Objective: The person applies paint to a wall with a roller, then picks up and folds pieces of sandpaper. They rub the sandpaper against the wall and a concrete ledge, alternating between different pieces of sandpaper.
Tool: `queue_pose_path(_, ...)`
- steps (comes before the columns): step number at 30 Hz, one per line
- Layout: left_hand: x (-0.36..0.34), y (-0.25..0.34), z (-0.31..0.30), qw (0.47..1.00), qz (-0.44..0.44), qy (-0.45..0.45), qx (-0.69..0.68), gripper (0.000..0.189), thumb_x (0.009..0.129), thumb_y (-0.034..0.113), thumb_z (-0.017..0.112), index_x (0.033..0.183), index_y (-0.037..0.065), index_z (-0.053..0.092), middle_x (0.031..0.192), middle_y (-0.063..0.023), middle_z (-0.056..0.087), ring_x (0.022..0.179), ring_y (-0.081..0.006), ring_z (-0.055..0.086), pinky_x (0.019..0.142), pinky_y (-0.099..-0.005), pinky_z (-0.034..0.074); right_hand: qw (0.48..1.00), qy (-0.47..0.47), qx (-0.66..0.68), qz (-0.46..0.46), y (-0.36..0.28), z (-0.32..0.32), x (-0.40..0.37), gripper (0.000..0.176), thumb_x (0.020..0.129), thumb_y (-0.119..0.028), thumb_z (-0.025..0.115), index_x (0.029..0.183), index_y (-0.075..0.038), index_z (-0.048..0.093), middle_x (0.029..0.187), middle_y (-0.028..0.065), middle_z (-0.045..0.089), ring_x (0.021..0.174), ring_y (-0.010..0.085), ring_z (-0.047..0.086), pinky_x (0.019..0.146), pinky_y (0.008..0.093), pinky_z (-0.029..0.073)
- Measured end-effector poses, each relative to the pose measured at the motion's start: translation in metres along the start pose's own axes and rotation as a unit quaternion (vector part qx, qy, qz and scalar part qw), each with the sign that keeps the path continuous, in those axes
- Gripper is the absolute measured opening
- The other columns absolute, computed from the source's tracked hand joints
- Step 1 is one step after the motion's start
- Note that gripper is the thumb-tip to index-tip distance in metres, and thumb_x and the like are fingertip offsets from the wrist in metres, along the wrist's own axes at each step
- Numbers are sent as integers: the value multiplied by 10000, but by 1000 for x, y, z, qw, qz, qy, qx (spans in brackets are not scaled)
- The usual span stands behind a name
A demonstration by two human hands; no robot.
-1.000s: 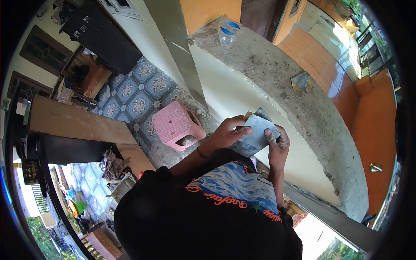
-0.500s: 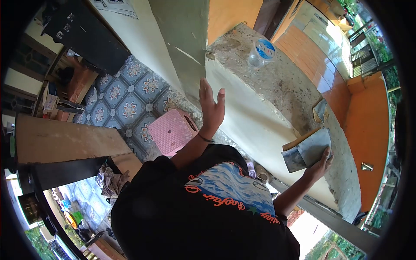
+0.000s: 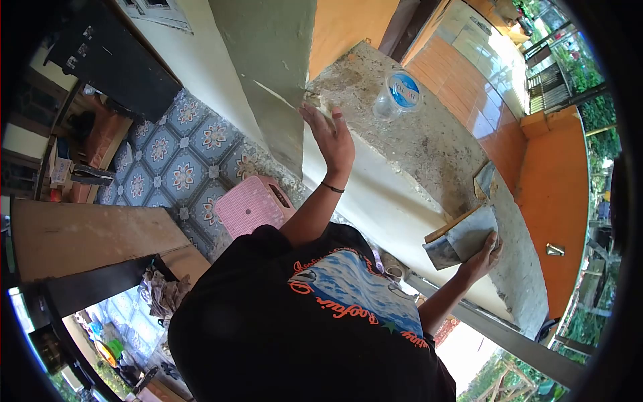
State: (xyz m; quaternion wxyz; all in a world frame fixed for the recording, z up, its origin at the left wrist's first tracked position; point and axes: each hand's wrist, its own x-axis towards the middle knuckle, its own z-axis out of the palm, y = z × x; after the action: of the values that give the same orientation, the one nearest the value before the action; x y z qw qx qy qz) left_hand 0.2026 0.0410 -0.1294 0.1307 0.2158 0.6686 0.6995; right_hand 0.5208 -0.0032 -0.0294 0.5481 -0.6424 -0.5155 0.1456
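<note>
My right hand (image 3: 481,258) grips a folded sheet of sandpaper (image 3: 465,236), grey on one face and brown along its upper edge. The sheet is held over the near side of a rough concrete ledge (image 3: 429,147). My left hand (image 3: 333,142) is raised with its fingers stretched out, its fingertips right by the ledge's corner where it meets the grey-green wall (image 3: 268,60). Nothing is in that hand. A clear plastic cup with a blue label (image 3: 402,92) lies on the ledge, and a torn grey-brown scrap (image 3: 483,179) rests farther along it.
A pink plastic stool (image 3: 251,206) stands on the patterned tile floor (image 3: 183,175) to my left. Beyond it is a dark cabinet (image 3: 114,60). A wooden panel (image 3: 94,234) is at the left. Past the ledge are orange tiles (image 3: 442,80) and an orange wall (image 3: 559,208).
My left hand has moved up to the ledge's corner by the wall. My right hand keeps its hold on the sandpaper, and the view has shifted slightly.
</note>
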Motion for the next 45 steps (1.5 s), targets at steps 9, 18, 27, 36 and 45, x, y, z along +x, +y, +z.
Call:
queue_pose_path(9, 1, -1, 4, 999, 40, 17, 23, 650, 961, 322, 343, 1355, -141, 113, 1434, -321, 77, 1361, -403, 57, 1114, -436, 74, 999, 10, -18, -40, 6, 4, -1, 335, 886, -370, 552, 828, -41, 577, 755, 24, 513, 730, 140, 445, 694, 293, 373)
queue_pose_path(18, 5, 45, -27, 890, 335, -24, 310, 606, 821, 237, 578, 1351, 42, 360, 1415, -301, 192, 1321, -410, 212, 1045, -509, 197, 999, -5, 3, -45, 5, 0, -3, 361, 886, -384, 555, 847, -25, 569, 755, 40, 528, 719, 145, 459, 683, 288, 381)
queue_pose_path(27, 59, 81, -19, 679, 343, -301, 576, 608, 891, 491, 395, 1263, 16, 476, 705, -166, 636, 646, -294, 629, 562, -420, 482, 998, -55, 14, -24, 21, -17, -4, 294, 894, -303, 564, 882, -11, 594, 776, 26, 561, 735, 118, 472, 698, 250, 384)
queue_pose_path(36, 56, 93, -29, 555, 412, -408, 597, 673, 899, 471, 399, 1151, -146, 491, 591, -160, 602, 572, -299, 610, 550, -403, 465, 996, -58, 52, -50, 14, -13, -6, 275, 880, -277, 595, 818, -10, 575, 671, 10, 512, 648, 98, 426, 613, 249, 371)
queue_pose_path(45, 45, 114, -82, 618, 397, -430, 525, 443, 865, 413, 509, 1060, 32, 622, 604, -140, 601, 607, -335, 603, 570, -420, 466, 995, -72, 39, -63, 20, -17, -5, 286, 879, -284, 595, 821, -6, 573, 666, 14, 509, 649, 93, 427, 599, 236, 364)
